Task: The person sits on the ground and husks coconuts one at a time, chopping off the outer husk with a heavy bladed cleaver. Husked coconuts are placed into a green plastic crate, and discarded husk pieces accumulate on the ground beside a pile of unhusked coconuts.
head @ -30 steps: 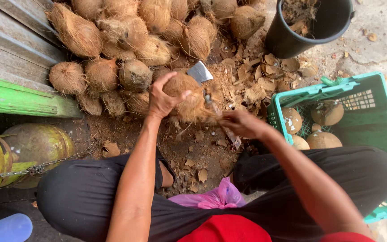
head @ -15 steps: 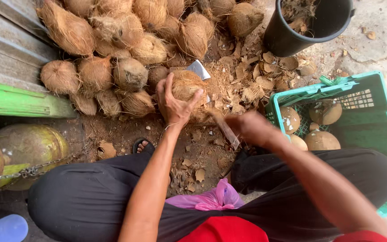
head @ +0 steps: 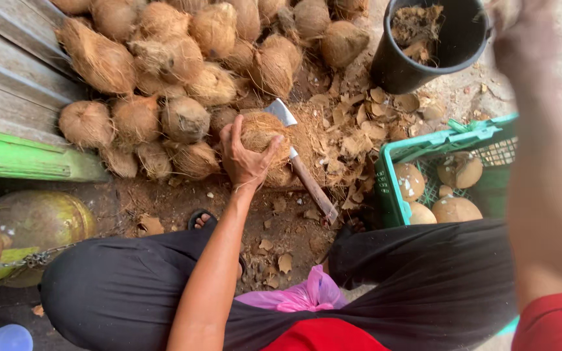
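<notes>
Brown coconut [head: 265,133] still gripped, right hand [head: 521,32] now raised, hatchet [head: 304,162] released

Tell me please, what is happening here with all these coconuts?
A seated person is working on husked coconuts on the ground. The left hand grips a coconut in front of a pile. A cleaver lies beside it with no hand on it. The right hand is raised high near a black bucket; what it holds is too blurred to tell. Cleaned coconuts sit in a green crate, and shell pieces litter the ground.
</notes>
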`<state>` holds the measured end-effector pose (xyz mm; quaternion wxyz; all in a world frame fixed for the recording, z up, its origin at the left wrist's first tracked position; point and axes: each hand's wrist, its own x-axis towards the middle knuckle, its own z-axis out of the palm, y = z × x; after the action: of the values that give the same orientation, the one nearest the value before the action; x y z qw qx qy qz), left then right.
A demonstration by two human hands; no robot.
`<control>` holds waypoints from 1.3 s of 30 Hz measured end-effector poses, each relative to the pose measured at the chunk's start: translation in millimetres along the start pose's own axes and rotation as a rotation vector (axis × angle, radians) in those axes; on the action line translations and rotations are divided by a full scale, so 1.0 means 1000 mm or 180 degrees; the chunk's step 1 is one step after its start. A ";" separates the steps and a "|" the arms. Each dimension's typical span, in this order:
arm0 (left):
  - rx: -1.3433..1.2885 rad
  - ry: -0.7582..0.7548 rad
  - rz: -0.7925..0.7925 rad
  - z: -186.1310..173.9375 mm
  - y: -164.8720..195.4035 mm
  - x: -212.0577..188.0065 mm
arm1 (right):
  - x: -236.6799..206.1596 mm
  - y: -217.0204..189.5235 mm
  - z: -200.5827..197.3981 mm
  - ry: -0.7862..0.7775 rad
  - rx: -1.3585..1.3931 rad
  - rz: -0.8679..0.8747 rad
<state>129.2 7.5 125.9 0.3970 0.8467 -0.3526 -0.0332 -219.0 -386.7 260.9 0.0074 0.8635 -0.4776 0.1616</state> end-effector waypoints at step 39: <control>-0.0236 -0.0463 -0.1480 0.034 0.011 0.015 | -0.273 -0.279 -0.008 -0.0872 0.4916 0.1524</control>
<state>123.2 -28.5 113.7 0.3830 0.8853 -0.1745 -0.1975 -124.5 -8.8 229.4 -0.6824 0.5120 -0.3997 0.3352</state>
